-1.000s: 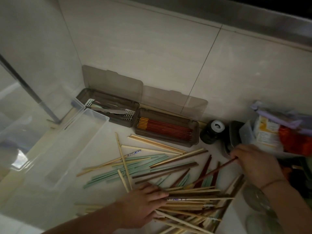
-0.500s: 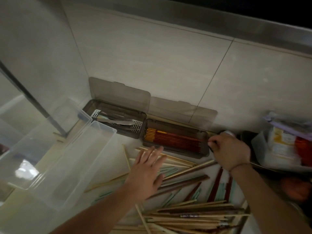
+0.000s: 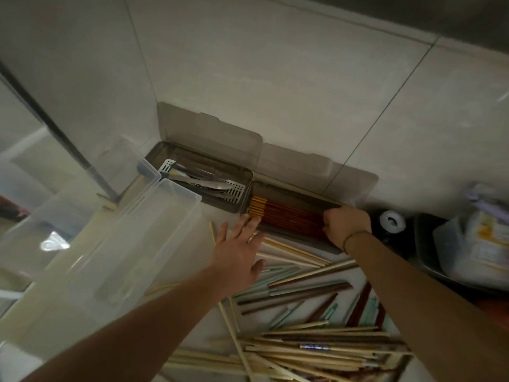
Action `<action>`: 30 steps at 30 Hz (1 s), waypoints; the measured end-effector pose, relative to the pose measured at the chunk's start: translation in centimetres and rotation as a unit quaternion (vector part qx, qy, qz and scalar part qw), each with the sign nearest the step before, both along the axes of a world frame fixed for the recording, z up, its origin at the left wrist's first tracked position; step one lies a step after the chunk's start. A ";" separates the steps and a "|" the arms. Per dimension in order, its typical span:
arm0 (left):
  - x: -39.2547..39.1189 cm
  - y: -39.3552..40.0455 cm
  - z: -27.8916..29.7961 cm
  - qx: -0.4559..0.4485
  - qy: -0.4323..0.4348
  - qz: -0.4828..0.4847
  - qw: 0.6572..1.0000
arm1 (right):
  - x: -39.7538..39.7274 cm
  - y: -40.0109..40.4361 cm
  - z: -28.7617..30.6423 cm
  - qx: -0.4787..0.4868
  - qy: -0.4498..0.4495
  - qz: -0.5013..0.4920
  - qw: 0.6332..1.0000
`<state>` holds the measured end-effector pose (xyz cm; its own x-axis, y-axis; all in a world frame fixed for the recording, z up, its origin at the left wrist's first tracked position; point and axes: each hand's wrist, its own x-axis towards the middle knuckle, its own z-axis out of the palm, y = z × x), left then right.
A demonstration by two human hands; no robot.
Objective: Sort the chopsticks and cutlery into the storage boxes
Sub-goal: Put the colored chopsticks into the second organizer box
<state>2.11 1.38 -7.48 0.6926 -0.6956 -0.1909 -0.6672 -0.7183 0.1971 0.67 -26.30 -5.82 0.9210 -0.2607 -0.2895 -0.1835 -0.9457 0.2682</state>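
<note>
Right hand (image 3: 345,226): fingers curled at the right end of the chopstick box (image 3: 275,193), over the red chopsticks (image 3: 292,215) inside; whether it grips one cannot be told. Left hand (image 3: 238,253): fingers spread, holding nothing, just before that box. Cutlery box (image 3: 168,151): adjoining, left, lid raised. Loose chopsticks (image 3: 311,351): scattered on desk (image 3: 212,326). Clear bin (image 3: 110,260): far left.

Our two bare arms and hands

We see our left hand (image 3: 239,257) and our right hand (image 3: 347,224) with no gloves and no rings that we can make out. Both our arms are bare all the way down, with no sleeves in sight. On our right wrist we wear one thin dark band (image 3: 349,239), like a string or a hair tie.
</note>
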 end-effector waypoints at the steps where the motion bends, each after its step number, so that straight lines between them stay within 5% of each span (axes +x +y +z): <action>1: -0.1 0.0 0.0 0.001 -0.001 0.000 1.000 | -0.1 -0.2 -0.2 0.005 -0.001 0.004 1.000; 5: -0.7 -0.2 -0.1 -0.012 -0.011 0.007 1.000 | -2.0 -0.8 0.6 0.088 -0.101 0.016 0.991; 9: -3.8 -0.5 -1.6 -0.104 -0.064 -0.067 0.990 | -7.9 -0.9 2.4 0.238 -0.218 -0.087 0.942; 14: -8.7 -1.8 -3.6 -0.165 -0.046 -0.175 0.970 | -16.2 -0.4 0.4 0.254 -0.110 -0.143 0.950; 22: -12.3 -1.4 -4.4 -0.156 -0.045 -0.191 0.968 | -17.2 2.2 -3.6 0.243 -0.131 0.133 0.952; 30: -13.2 0.1 -4.3 -0.121 -0.044 -0.208 0.970 | -15.7 2.1 -3.3 0.215 -0.035 0.154 0.964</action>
<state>-11.08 1.52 -11.77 0.3491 -0.9351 0.0603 -0.9109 -0.3236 0.2560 -14.98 -24.17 -9.08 0.9566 0.1584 -0.2445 0.1201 -0.9791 -0.1642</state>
